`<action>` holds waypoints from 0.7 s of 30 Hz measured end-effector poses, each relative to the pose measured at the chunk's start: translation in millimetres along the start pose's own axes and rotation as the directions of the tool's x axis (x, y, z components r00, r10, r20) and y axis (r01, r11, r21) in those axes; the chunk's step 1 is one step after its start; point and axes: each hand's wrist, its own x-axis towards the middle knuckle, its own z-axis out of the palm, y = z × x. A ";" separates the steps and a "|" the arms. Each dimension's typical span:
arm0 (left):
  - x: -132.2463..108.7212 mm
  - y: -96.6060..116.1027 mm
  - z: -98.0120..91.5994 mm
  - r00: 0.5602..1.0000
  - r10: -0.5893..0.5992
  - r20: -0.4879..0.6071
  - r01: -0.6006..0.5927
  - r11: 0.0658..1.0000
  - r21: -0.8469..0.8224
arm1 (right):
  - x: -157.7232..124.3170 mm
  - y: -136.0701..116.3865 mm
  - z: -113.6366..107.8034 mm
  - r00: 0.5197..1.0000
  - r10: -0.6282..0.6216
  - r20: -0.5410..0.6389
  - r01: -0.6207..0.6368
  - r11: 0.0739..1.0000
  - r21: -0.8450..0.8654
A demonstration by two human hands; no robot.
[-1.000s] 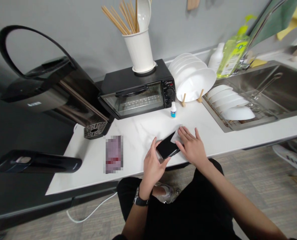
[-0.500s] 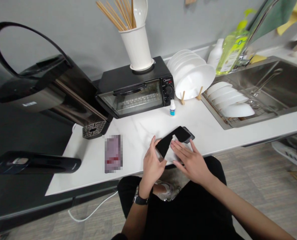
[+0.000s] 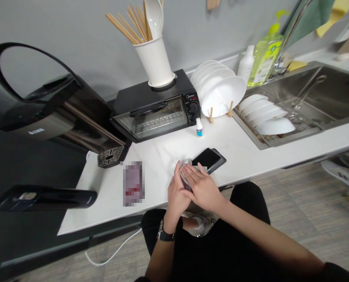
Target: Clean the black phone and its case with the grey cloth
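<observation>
Pressing together at the near edge of the white marble-look countertop, the left hand and the right hand meet over a crumpled pale cloth or wipe; the right hand's flat fingers lie across it, and the left cups it from the side. How firmly either hand grips it is hard to tell, as the fingers cover most of it. Just beyond the hands, a flat black smartphone lies on the counter, touching the cloth's far edge. Farther back stands a small white dropper bottle with a blue label, beside the black toaster oven with a glass door. A white ceramic utensil holder with wooden chopsticks sits on the oven.
</observation>
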 end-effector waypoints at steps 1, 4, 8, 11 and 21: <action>-0.6 -0.8 -0.4 1.000 0.008 0.008 -0.008 1.000 0.000 | -5.3 -5.6 -0.5 1.000 -0.021 0.007 0.021 0.999 0.025; -0.3 -0.3 -0.5 0.999 0.038 0.020 -0.038 0.999 -0.008 | -23.7 -3.1 -7.8 0.999 -0.043 0.011 0.042 0.997 0.058; 2.9 6.0 1.1 1.000 0.014 -0.012 -0.015 1.000 -0.016 | -40.1 33.4 -22.7 0.999 0.035 -0.004 -0.035 0.999 -0.023; 4.3 9.8 1.6 1.000 0.003 -0.028 -0.004 1.000 -0.019 | -37.9 68.0 -31.2 0.989 0.133 -0.058 -0.139 0.985 -0.104; 2.8 3.6 3.2 1.000 -0.006 -0.030 0.006 1.000 0.009 | 8.3 36.0 -4.3 0.995 0.075 -0.066 -0.079 0.995 -0.063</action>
